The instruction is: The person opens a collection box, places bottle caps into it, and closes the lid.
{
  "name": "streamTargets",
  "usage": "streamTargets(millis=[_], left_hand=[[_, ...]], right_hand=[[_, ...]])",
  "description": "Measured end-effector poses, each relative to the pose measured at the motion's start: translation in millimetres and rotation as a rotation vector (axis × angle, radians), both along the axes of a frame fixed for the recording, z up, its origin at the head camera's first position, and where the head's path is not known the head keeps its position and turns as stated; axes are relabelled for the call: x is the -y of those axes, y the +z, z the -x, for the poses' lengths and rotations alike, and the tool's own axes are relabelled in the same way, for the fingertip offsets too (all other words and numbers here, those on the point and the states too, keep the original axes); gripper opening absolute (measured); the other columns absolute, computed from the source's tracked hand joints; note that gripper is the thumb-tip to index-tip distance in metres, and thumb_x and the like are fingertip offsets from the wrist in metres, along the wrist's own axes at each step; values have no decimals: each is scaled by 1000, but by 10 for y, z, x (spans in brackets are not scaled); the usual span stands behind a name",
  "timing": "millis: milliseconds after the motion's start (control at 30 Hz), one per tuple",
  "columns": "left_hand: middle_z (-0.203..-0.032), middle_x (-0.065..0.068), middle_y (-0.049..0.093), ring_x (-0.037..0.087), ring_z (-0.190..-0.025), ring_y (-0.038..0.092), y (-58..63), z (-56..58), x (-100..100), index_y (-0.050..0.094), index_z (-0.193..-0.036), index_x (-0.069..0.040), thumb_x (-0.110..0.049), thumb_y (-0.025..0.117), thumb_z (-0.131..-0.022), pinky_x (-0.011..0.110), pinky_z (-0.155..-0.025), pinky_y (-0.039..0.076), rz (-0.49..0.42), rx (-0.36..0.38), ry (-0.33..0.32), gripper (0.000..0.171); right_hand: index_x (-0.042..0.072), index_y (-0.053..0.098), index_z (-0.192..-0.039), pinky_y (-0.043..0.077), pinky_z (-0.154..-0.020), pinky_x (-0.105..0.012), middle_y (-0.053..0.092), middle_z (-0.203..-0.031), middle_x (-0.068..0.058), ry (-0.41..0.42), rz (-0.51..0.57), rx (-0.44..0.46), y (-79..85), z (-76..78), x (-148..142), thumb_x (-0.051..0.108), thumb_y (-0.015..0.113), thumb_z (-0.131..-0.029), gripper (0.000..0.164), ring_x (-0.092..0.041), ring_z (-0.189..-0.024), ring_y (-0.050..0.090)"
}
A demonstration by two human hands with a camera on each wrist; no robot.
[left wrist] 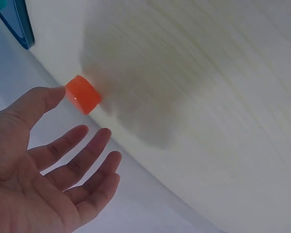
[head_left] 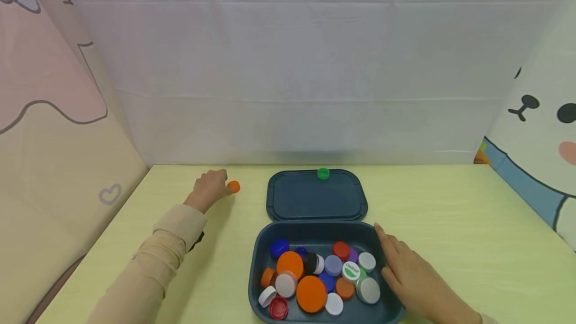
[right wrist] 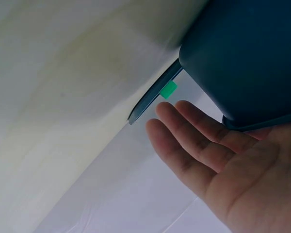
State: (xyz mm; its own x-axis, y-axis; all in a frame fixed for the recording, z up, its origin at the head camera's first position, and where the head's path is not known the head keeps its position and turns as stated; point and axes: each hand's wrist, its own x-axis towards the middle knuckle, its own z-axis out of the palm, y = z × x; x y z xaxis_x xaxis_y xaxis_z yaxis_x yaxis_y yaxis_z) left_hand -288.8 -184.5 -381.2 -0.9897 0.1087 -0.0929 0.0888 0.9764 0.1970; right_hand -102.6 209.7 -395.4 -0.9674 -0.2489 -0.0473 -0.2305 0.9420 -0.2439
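At the far left of the table, my left hand (head_left: 209, 189) reaches toward an orange bottle cap (head_left: 233, 186). In the left wrist view the thumb tip is right at the side of that cap (left wrist: 83, 94), while the other fingers (left wrist: 77, 165) spread loosely, apart from it. My right hand (head_left: 411, 276) rests on the right rim of a dark blue box (head_left: 255, 269), its fingers extended and its thumb over the edge. The right wrist view shows these fingers (right wrist: 194, 131) relaxed beside the box's outer wall (right wrist: 233, 58).
Many bottle caps lie in the box, among them a large orange cap (head_left: 311, 294), a red one (head_left: 278, 308) and a white one (head_left: 334, 304). Behind it lies a dark blue lid (head_left: 315, 196) with a green cap (head_left: 323, 173) at its far edge. A pale curtain (head_left: 306, 74) hangs behind the table.
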Motion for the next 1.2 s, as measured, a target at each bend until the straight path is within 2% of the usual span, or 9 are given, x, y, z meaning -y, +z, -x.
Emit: streamTargets(millis=[167, 267, 467, 700, 933, 1200], left_hand=[[-81, 12, 58, 21, -63, 48, -85, 1, 8, 56, -97, 2, -21, 64, -83, 29, -53, 39, -22, -12, -22, 28], [-79, 12, 59, 21, -62, 48, -126, -15, 1, 55, -97, 2, -19, 66, -82, 28, -53, 39, -35, -34, -34, 28], [-73, 11, 55, 23, -59, 48, -169, -28, -32, 54, -88, 1, -17, 68, -80, 30, -52, 39, -22, -107, -60, 25], [-70, 9, 53, 22, -59, 48, -189, -24, -71, 53, -84, -2, -21, 70, -80, 29, -50, 37, -4, -105, -27, 26], [-69, 9, 52, 22, -59, 47, -169, -20, -85, 52, -81, -1, -23, 70, -80, 30, -49, 37, -9, -89, 8, 28], [-68, 8, 49, 21, -59, 44, -50, -67, -120, 51, -79, -1, -23, 69, -79, 28, -49, 34, -46, -143, -13, 28]], right_hand=[[6, 19, -145, 46, -91, -48, 46, -134, -15, 1, -1, 0, 1, 3, 0, 23, 54, -89, 68, -29, -115, 50], [6, 19, -145, 46, -91, -48, 46, -133, -15, 2, -2, 3, 1, 4, 1, 23, 54, -88, 68, -29, -115, 50], [7, 19, -145, 46, -91, -48, 46, -133, -15, 0, -2, 3, -2, 1, 0, 23, 54, -88, 69, -29, -115, 50], [7, 18, -145, 46, -91, -48, 46, -133, -15, -7, -3, 10, -3, -4, 1, 23, 54, -89, 69, -29, -115, 49], [8, 17, -146, 45, -91, -48, 45, -134, -15, -9, 4, 25, 5, -2, 3, 23, 53, -89, 69, -29, -115, 49], [8, 17, -145, 46, -91, -48, 46, -133, -15, -5, 10, 8, 8, -3, 3, 23, 52, -89, 68, -28, -114, 50]])
